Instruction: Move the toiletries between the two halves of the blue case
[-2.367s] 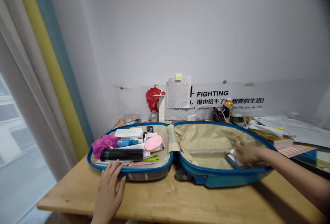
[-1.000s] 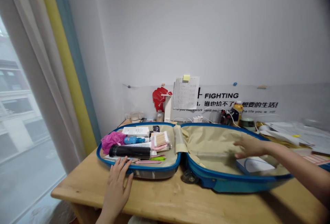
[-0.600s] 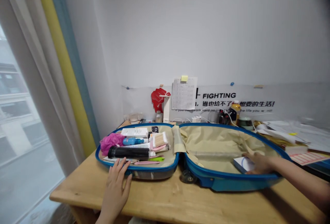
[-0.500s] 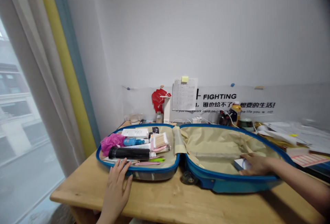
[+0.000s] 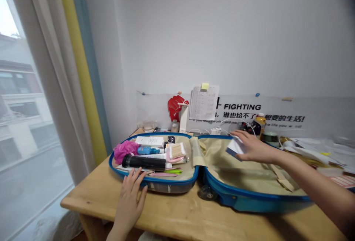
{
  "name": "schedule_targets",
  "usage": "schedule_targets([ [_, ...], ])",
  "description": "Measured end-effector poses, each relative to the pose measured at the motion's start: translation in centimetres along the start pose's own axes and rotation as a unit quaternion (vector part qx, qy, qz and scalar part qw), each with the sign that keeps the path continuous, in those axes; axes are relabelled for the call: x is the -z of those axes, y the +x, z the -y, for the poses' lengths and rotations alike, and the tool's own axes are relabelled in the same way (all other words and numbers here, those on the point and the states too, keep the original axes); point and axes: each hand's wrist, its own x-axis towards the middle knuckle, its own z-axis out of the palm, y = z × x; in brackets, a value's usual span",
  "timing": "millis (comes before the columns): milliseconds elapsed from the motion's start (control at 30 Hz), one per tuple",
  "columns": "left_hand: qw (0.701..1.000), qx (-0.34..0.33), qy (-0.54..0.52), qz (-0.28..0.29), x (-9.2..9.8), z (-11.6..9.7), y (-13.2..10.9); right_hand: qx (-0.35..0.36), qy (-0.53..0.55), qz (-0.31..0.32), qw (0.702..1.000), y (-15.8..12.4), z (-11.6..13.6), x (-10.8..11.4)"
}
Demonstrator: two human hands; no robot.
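The small box (image 5: 235, 147) is in the air above the right half of the open suitcase (image 5: 249, 183), and the grip of the right hand (image 5: 254, 149) holds it. The left hand (image 5: 131, 196) has a wide grip, its fingers at the suitcase's near rim, close to the black tube (image 5: 145, 162).

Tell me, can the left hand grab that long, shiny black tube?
Probably yes: the left hand looks free, its fingers are close beside the shiny black tube, and nothing lies across the tube's top.
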Motion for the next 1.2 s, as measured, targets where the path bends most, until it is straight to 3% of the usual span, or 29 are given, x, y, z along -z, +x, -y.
schedule_targets([
  [133,1.000,-0.002,-0.002,-0.001,0.2,-0.1,0.1,0.174,0.086,0.012,0.981,4.2,8.9,1.9],
  [300,1.000,-0.001,0.001,0.007,0.4,-0.1,0.2,0.259,0.106,0.073,0.957,8.8,17.8,1.3],
  [433,1.000,0.001,0.005,0.008,0.3,-0.2,0.1,0.272,0.094,0.121,0.950,11.9,20.9,-0.8],
  [567,1.000,0.002,0.003,0.006,0.3,-0.2,0.1,0.260,0.091,0.170,0.946,13.4,21.9,-2.8],
  [733,1.000,0.008,0.005,0.010,0.3,-0.2,0.2,0.277,0.122,0.161,0.939,12.9,20.7,-2.0],
  [900,1.000,0.009,-0.001,0.009,0.2,0.0,0.1,0.268,0.159,0.081,0.947,9.4,16.3,0.6],
  [1067,1.000,0.021,-0.003,0.006,0.1,0.3,-0.1,0.198,0.151,0.024,0.968,0.8,10.1,0.3],
  [1200,1.000,0.019,-0.004,-0.020,0.5,0.6,0.8,0.059,0.162,-0.063,0.983,-7.6,3.6,-4.0],
])
